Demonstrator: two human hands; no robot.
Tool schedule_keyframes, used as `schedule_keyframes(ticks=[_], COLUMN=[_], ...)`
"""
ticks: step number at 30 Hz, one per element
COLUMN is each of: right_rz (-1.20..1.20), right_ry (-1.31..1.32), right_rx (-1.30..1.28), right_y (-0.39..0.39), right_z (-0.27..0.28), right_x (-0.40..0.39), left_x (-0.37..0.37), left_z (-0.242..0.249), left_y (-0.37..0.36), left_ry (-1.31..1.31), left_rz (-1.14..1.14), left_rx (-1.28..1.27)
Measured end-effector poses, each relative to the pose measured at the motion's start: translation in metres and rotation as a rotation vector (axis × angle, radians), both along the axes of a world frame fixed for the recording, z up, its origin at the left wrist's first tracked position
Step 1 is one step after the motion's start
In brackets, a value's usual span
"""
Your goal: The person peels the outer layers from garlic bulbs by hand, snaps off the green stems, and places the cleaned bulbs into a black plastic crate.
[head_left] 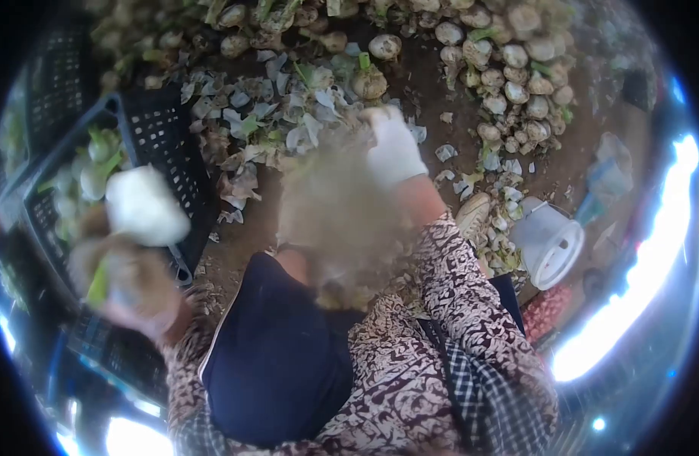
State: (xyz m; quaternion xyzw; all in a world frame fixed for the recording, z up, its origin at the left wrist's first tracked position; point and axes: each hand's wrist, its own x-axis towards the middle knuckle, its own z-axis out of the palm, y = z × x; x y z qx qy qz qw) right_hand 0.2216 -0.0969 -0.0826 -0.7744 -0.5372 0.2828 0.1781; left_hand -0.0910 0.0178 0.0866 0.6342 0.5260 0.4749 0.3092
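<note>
My left hand (133, 285), in a dirty glove, holds a peeled white bulb (144, 205) with a green stalk over the black crate (163, 133) at the left. My right hand (393, 148), in a white glove, reaches forward toward the heap of unpeeled bulbs (509, 68) on the ground. A blurred brown mass (330, 205), like roots or dirt, hangs by the right wrist; whether the hand grips it is unclear. The nearest loose bulb (370, 82) lies just beyond the right fingers.
White peel scraps (273, 121) litter the brown earth. The crate holds several peeled bulbs (91, 163). A white plastic bucket (551, 243) lies on its side at the right. My patterned sleeves and dark apron (281, 357) fill the foreground.
</note>
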Motion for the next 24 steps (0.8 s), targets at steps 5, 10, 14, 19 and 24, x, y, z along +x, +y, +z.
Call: schedule_keyframes(ticks=[5, 10, 14, 19, 24], right_rz=[-0.143, -0.143, -0.346, -0.472, -0.386], right_ry=[-0.172, -0.156, 0.707, 1.202, 0.929], right_rx=[0.052, -0.209, -0.093, -0.007, 0.026], right_y=[0.041, 0.082, 0.066, 0.039, 0.027], right_z=[0.017, -0.030, 0.013, 0.091, 0.087], right_x=[0.041, 0.043, 0.017, -0.037, -0.038], left_x=[-0.035, 0.040, 0.088, 0.093, 0.087], left_z=[0.032, -0.019, -0.061, -0.099, -0.095], left_y=[0.020, -0.008, -0.004, -0.010, -0.018], left_ry=[1.081, 0.182, 0.511, 0.205, 0.074], left_rz=[0.652, 0.012, -0.439, -0.708, -0.587], left_rx=[0.335, 0.001, -0.184, -0.380, -0.352])
